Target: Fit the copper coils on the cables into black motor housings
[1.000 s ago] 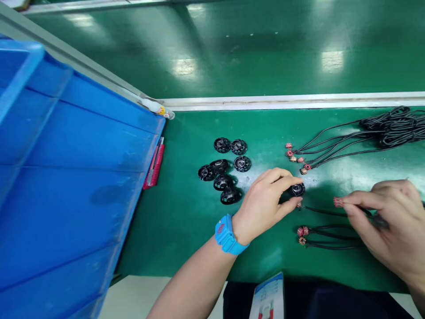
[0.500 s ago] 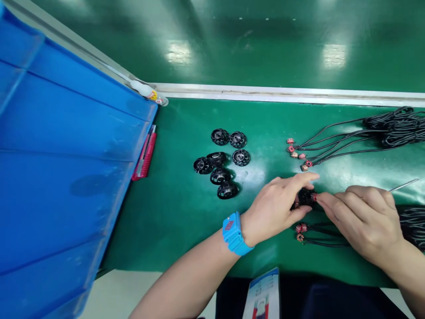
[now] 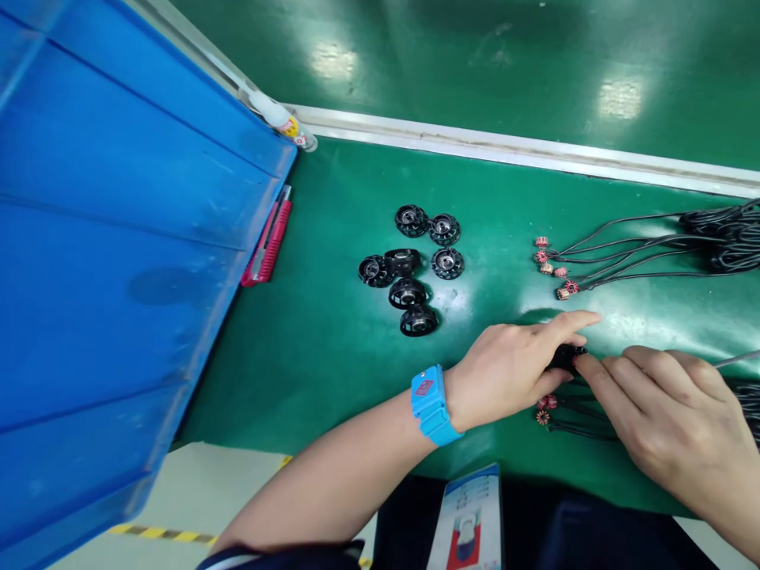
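Observation:
My left hand (image 3: 516,366), with a blue wrist strap (image 3: 431,404), pinches a small black round housing (image 3: 565,356) on the green mat. My right hand (image 3: 665,412) meets it from the right, fingertips closed on a red-tipped wire end pressed against that housing; the tip itself is mostly hidden. Just below the hands lie two more red and orange wire ends (image 3: 542,409). A cluster of several black round housings (image 3: 412,265) lies to the left of my left hand.
A large blue bin (image 3: 119,222) fills the left side, with a red utility knife (image 3: 267,245) beside it. Black wires with red coil ends (image 3: 552,265) run to a bundle at the right edge (image 3: 724,237). A white rail (image 3: 504,146) borders the mat. A printed card (image 3: 469,522) sits at the near edge.
My right hand moved left, bringing the red-tipped wire end up to the black housing held in my left hand. The view shifted slightly.

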Demonstrator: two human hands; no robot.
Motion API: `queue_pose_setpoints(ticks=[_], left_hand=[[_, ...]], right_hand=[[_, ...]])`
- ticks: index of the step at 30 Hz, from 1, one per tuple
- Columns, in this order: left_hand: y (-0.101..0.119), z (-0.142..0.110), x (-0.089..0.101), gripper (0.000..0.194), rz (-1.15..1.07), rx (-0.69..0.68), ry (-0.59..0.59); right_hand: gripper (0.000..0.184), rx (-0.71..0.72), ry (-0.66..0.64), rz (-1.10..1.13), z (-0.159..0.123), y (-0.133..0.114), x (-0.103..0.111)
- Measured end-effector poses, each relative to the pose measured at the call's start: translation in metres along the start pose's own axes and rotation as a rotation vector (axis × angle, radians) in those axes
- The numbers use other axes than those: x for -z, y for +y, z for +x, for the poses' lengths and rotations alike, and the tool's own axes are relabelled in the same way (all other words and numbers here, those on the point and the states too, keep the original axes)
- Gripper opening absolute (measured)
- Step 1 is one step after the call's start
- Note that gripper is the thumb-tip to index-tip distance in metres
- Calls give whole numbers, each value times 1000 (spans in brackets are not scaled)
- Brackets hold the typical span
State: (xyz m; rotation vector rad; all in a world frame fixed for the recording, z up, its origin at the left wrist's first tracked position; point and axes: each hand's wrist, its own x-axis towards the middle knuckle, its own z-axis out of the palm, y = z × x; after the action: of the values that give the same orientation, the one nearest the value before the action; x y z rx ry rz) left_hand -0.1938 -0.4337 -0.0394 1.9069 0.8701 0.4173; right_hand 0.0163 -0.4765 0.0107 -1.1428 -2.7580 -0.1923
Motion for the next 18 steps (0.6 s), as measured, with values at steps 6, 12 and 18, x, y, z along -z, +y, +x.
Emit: queue_pose_setpoints(ticks=[6,12,18], left_hand=[[-2,0,-4,67,-28,-60,49],[-8,1,-15,45,-38,-113,163],[-9,0,-16,34,-24,-93,171]], right_hand=[[30,-28,-129,0,15,1,10],[25,-34,-139,33,16,4,6],[29,-52,-165,109,-4,9,13]])
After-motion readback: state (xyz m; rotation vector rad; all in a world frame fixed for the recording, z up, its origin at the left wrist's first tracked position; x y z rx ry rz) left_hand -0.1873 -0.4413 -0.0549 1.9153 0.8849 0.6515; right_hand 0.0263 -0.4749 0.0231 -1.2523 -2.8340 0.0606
